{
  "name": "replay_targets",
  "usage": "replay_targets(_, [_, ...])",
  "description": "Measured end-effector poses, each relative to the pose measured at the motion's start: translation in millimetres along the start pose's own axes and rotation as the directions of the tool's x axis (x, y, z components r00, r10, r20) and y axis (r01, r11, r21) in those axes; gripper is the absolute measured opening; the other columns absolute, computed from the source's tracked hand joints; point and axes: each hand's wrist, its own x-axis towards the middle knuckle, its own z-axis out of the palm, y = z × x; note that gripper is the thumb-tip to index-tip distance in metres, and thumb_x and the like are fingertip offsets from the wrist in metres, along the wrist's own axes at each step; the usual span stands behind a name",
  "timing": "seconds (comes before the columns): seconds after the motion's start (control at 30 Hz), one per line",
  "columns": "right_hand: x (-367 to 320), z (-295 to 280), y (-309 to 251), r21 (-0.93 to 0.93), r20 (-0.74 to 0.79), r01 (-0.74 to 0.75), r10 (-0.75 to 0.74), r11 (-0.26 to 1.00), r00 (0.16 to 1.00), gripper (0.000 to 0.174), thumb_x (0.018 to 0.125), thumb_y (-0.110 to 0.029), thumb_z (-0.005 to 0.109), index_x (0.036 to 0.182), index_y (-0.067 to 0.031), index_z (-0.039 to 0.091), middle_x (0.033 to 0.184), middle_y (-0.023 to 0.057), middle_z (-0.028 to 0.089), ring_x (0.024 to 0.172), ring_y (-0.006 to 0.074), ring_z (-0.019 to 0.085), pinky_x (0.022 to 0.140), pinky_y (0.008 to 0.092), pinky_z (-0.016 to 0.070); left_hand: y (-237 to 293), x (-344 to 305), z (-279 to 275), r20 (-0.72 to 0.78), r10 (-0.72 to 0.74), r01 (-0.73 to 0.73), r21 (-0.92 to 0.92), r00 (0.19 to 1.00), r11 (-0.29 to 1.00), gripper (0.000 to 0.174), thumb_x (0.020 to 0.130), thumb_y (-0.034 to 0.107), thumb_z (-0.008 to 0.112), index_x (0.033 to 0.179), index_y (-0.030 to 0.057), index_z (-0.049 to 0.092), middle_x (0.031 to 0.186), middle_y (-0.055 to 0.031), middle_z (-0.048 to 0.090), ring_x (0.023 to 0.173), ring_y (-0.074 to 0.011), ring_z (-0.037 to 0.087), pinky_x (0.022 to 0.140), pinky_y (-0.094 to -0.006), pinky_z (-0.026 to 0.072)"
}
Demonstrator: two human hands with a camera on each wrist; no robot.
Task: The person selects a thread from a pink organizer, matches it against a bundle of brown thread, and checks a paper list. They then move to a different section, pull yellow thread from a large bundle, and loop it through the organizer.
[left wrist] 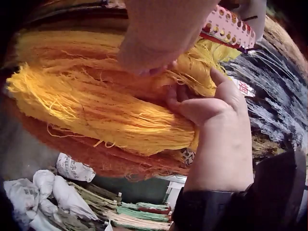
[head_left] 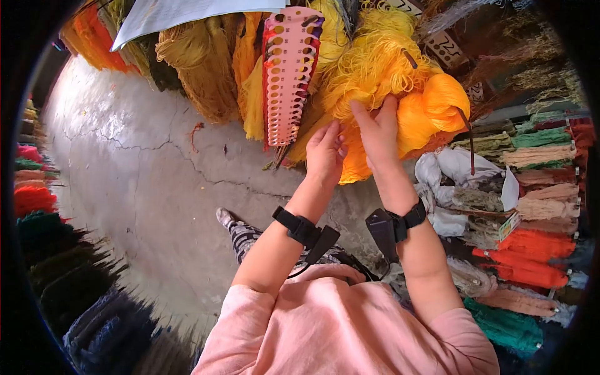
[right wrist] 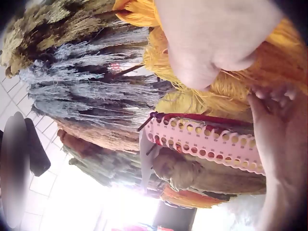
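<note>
Thick skeins of yellow-orange yarn hang at the top right of the head view. My left hand is at their left edge, its curled fingers gripping strands of yellow yarn. Beside it, my right hand reaches into the yarn with fingers mostly extended, yellow strands lying between thumb and fingers. The yarn partly hides the fingertips of both hands. A pink card with numbered holes and coloured threads hangs just left of the hands.
A paper sheet lies over brown and orange skeins at the top. White bags and stacked coloured skeins are at the right. Dark skeins stand at the lower left, beside a cracked concrete floor.
</note>
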Motion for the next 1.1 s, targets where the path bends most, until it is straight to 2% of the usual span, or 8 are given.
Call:
replay_targets(0.33, [9,17,10,-0.466,-0.185,-0.059,-0.032,0.883,0.982,0.061,0.071,-0.009,0.062,0.118,0.0073,0.027,0.117,0.0218,0.039,0.108,0.0296,0.038,0.092,0.0328,0.0272,37,-33,-48,0.353,-0.078,0.293,-0.611,0.932,0.735,0.008,0.087,0.015,0.046,0.089,0.008,0.049,0.071,0.0031,0.051,0.053,-0.0043,0.04,0.054,-0.018,0.0343])
replay_targets(0.5, [11,16,16,-0.497,-0.193,-0.056,-0.047,0.866,0.98,0.06,0.072,-0.008,0.061,0.119,0.0063,0.028,0.118,0.0207,0.039,0.109,0.0271,0.038,0.093,0.0313,0.0264,109,-99,-172,0.227,-0.324,0.275,0.219,0.919,0.936,0.007,0.085,0.015,0.046,0.081,0.0101,0.045,0.055,0.0054,0.034,0.043,-0.0045,0.029,0.041,-0.0199,0.0244])
replay_targets(0.57, [13,12,29,-0.453,-0.156,0.012,-0.093,0.892,0.983,0.058,0.072,-0.007,0.061,0.119,0.0059,0.028,0.118,0.0192,0.04,0.109,0.0254,0.038,0.093,0.0304,0.0266,157,-141,-259,-0.256,-0.307,0.398,0.503,0.917,0.768,0.012,0.083,0.016,0.05,0.072,0.0107,0.048,0.052,0.0068,0.034,0.041,-0.005,0.03,0.039,-0.02,0.0251])
replay_targets(0.63, [15,11,31,-0.442,-0.15,0.035,-0.112,0.896,0.982,0.055,0.072,-0.006,0.06,0.117,0.005,0.031,0.117,0.0166,0.041,0.108,0.0228,0.038,0.092,0.0294,0.0273,221,-212,-389,-0.672,-0.017,0.569,0.613,0.74,0.548,0.009,0.078,0.02,0.055,0.075,0.0111,0.056,0.053,0.0038,0.044,0.045,-0.0094,0.043,0.04,-0.0222,0.0332])
replay_targets(0.73, [12,13,17,-0.329,-0.118,0.072,-0.117,0.942,0.986,0.058,0.072,-0.016,0.062,0.115,0.0074,0.031,0.117,0.0251,0.039,0.11,0.0324,0.037,0.094,0.0348,0.0251,311,-329,-594,-0.843,0.505,0.215,0.537,0.185,0.816,0.014,0.076,0.01,0.043,0.069,0.0099,0.055,0.056,-0.0035,0.05,0.044,-0.0166,0.047,0.036,-0.0265,0.033])
replay_targets(0.83, [6,11,17,-0.125,-0.096,0.022,-0.034,0.992,0.995,0.056,0.072,-0.014,0.063,0.115,0.0066,0.034,0.117,0.0214,0.041,0.109,0.0279,0.039,0.093,0.0319,0.0276,334,-326,-440,-0.635,0.562,0.707,0.696,0.529,0.121,0.015,0.074,0.014,0.053,0.07,0.0026,0.061,0.056,-0.0036,0.056,0.052,-0.0123,0.053,0.049,-0.0261,0.0405])
replay_targets(0.93, [-16,0,-3,-0.418,0.01,0.058,-0.06,0.906,0.998,0.044,0.072,-0.009,0.06,0.109,0.0049,0.04,0.11,0.018,0.046,0.096,0.0262,0.048,0.085,0.0322,0.0357,346,-274,-314,-0.272,0.347,0.33,0.936,0.897,-0.121,0.015,0.074,0.013,0.056,0.07,-0.0022,0.057,0.051,-0.005,0.049,0.047,-0.009,0.045,0.045,-0.0247,0.0352])
replay_targets(1.1, [-76,54,-118,-0.359,0.354,0.374,-0.246,0.855,0.902,0.022,0.072,-0.007,0.057,0.094,-0.0013,0.055,0.097,0.0125,0.054,0.089,0.0226,0.053,0.078,0.0315,0.0414,350,-253,-117,0.008,0.067,0.007,0.976,0.998,-0.219,0.007,0.076,0.006,0.057,0.075,-0.0009,0.056,0.053,0.0018,0.039,0.05,-0.0036,0.033,0.043,-0.0212,0.0278])
